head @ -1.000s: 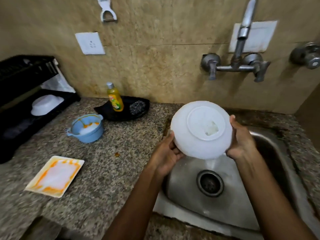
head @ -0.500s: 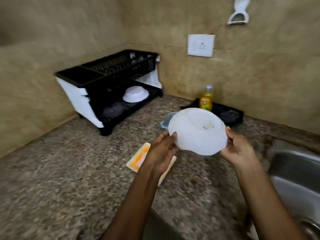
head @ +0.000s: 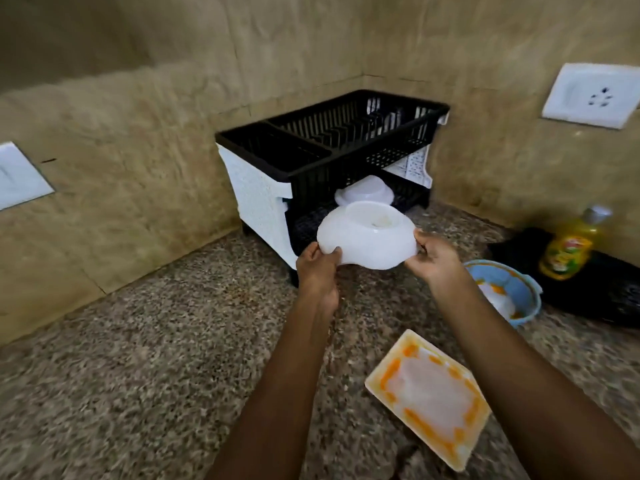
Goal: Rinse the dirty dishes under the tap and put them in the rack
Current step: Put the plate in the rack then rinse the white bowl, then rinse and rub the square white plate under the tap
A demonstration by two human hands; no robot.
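I hold a white bowl [head: 367, 237] upside down in the air, just in front of the lower shelf of the black and white dish rack [head: 329, 150]. My left hand [head: 317, 271] grips its left rim and my right hand [head: 434, 259] pinches its right rim. Another white bowl [head: 365, 194] lies upside down on the rack's lower shelf, behind the one I hold. A square plate with orange smears [head: 429, 396] lies on the counter below my right arm. A blue bowl with orange residue [head: 505, 292] sits to the right, partly hidden by my right wrist.
A yellow dish soap bottle [head: 568, 244] stands on a black tray [head: 602, 289] at the right. The granite counter [head: 138, 358] stretches left and forward. Tiled walls meet in the corner behind the rack, with a white socket [head: 594, 95] on the right wall.
The bowl has travelled from above the sink leftwards to the dish rack, both hands still on it. My view has swung left, so sink and tap are out of sight.
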